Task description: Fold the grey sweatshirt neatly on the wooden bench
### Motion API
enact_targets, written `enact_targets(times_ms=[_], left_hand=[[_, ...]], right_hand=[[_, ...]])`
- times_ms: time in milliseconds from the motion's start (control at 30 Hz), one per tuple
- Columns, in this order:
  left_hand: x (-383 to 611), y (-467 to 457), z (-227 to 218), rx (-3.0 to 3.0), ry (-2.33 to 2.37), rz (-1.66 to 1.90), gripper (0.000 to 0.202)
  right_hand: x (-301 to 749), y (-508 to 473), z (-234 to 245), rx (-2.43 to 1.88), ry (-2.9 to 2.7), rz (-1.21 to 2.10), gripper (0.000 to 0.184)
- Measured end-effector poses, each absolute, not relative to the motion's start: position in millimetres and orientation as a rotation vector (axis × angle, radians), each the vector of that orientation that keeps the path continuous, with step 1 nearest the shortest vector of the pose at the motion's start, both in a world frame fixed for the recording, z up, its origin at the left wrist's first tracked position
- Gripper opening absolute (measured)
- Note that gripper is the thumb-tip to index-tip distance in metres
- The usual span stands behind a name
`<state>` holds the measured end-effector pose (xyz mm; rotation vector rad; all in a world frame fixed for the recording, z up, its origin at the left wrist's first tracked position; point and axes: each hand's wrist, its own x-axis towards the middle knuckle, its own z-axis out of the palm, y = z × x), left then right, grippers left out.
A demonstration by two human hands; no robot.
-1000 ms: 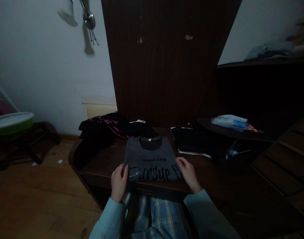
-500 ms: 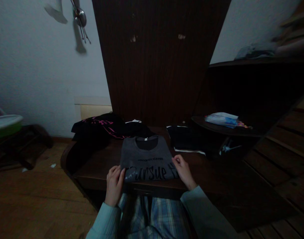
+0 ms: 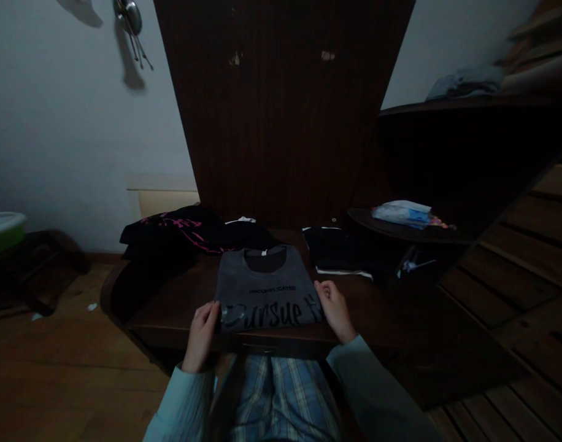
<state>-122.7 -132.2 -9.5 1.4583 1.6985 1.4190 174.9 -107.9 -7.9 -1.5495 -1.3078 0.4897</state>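
Observation:
A dark grey T-shirt with black lettering lies folded on the dark wooden desk top, its round neckline facing away from me. At its left edge is my left hand, thumb and fingers pinched together on the cloth. My right hand pinches the shirt's right edge in the same way, beside the end of the large lettering. Both hands sit near the front of the desk, and the shirt is flat between them.
Black clothing with pink print is heaped at the back left. Dark folded clothes lie at the back right. A blue and white plastic packet rests on a corner shelf. A green-rimmed basin stands far left.
The view has shifted a little, so everything sits slightly further left and higher. My left hand's fingers have drawn back from over the shirt to its left edge. My right hand keeps its pinch.

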Motion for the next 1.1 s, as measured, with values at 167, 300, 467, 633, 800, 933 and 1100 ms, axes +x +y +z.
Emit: enact_targets(times_ms=[167, 300, 467, 633, 800, 933, 1100], left_hand=[[-123, -133, -7, 1.535, 1.684, 1.392, 0.048], [-122, -132, -13, 1.502, 1.666, 1.448, 0.044], [-124, -131, -19, 1.499, 1.642, 1.460, 0.040], [-122, -133, -15, 1.556, 1.715, 1.436, 0.037], [-115, -137, -7, 1.639, 1.907, 1.344, 0.037], [-114, -137, -3, 1.686, 2.059, 1.231, 0.037], [-124, -146, 1, 1.847, 2.056, 0.936, 0.033]], right_hand=[[174, -112, -4, -1.582, -1.475, 0.520, 0.035], [175, -112, -4, -1.482, -1.496, 0.494, 0.026], [174, -111, -5, -1.377, -1.454, 0.585, 0.026], [172, -111, -5, -1.354, -1.465, 0.681, 0.035], [176, -106, -7, -1.412, -1.516, 0.605, 0.039], [177, -104, -9, -1.457, -1.461, 0.659, 0.041], [177, -120, -15, -1.471, -1.456, 0.662, 0.044]])
